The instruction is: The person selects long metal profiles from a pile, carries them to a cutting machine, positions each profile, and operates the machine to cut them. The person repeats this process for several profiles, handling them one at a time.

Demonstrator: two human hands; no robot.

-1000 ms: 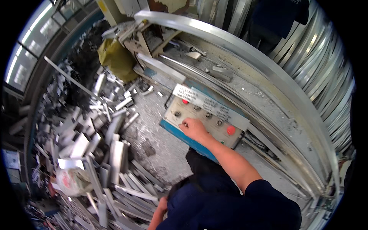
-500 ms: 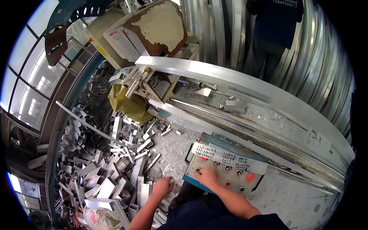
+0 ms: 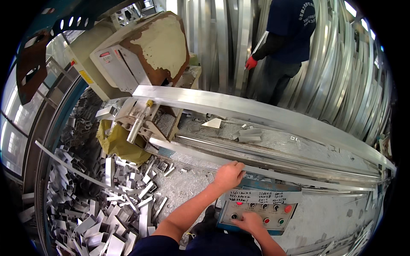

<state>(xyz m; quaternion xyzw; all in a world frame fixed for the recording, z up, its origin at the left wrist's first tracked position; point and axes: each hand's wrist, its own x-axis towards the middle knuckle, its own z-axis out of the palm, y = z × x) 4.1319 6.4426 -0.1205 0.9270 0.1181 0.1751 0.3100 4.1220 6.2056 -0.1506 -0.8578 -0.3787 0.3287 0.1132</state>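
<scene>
My right hand is at the lower left of a control panel, its fingers closed at a black rotary knob. Coloured push buttons and more black knobs sit beside and above it. Above the panel, my left hand is curled over the near edge of a long metal rail; its fingertips are partly hidden. Beyond, a long silver aluminium profile lies across the machine bed, its left end by a clamp cylinder and the cream machine housing.
Aluminium offcuts heap on the floor at left, near a yellow sack. A few scraps lie on the bed. Behind it, a co-worker with a red glove stands among upright profiles. A handwritten sheet covers the panel's top.
My left hand has moved up and right from beside the offcuts to the rail. My right hand stays at the panel's knob. The view has shifted, and the co-worker has turned.
</scene>
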